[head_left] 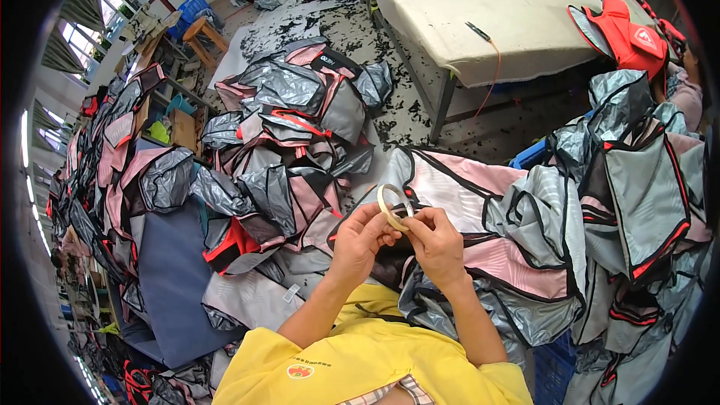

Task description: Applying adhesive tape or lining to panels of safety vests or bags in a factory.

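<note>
A narrow cream roll of tape stands tilted between my two hands, in front of my chest. My left hand pinches its lower left side with thumb and fingers. From the right, my right hand grips its lower edge between thumb and forefinger, partly hiding that edge. Beneath and beyond the hands lies a sewn fabric piece with pink, pale grey and silver panels and black-bound edges. Part of it, a pink panel, spreads to the right of my right forearm.
Silver, pink and black sewn pieces are heaped ahead and left, beside a dark blue panel. A cream-topped table carries a corded tool and a red bag. More grey pieces hang at right, near another person's arm.
</note>
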The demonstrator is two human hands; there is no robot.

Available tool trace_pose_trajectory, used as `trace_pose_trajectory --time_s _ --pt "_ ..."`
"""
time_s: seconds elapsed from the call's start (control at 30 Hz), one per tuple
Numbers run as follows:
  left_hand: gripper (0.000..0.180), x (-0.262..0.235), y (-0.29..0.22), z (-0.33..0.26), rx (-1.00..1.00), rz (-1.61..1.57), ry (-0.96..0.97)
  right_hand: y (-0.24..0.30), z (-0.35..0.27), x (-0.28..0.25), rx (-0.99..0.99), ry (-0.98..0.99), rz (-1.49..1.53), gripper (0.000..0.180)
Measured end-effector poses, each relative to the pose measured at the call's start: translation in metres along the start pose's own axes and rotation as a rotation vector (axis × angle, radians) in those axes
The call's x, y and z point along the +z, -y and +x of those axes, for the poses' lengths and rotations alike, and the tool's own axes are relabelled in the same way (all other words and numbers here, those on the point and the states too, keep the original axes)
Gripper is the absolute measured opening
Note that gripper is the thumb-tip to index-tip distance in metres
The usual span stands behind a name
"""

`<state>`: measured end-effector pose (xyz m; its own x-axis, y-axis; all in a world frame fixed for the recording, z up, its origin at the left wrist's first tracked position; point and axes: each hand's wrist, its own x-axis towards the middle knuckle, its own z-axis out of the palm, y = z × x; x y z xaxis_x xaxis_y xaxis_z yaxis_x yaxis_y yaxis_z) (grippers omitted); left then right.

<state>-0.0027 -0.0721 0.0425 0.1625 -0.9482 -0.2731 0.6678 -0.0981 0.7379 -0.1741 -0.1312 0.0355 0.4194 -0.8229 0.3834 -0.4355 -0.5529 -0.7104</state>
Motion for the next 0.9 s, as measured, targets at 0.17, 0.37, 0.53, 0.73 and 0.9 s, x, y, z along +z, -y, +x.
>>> trace_pose_trajectory --time_s 0.17,0.37,0.53,0.73,0.9 --pt "0.019 -0.005 0.004 -0.001 0.057 0.156 0.0 -0.001 -0.003 0.002 -0.005 -0.005 0.0 0.033" --pt "0.017 -0.005 0.007 -0.01 0.111 0.372 0.021 -0.012 -0.006 0.004 0.312 -0.089 0.567 0.045" --pt "0.019 -0.011 0.013 -0.013 0.104 0.445 0.047 -0.024 -0.01 -0.006 0.459 0.032 0.882 0.037" --pt "0.02 -0.017 0.021 -0.012 0.124 0.505 -0.003 -0.025 -0.011 -0.005 0.45 0.01 0.871 0.026" --pt "0.02 -0.021 0.021 -0.01 0.13 0.507 -0.013 -0.022 -0.011 -0.007 0.433 0.039 0.837 0.024"
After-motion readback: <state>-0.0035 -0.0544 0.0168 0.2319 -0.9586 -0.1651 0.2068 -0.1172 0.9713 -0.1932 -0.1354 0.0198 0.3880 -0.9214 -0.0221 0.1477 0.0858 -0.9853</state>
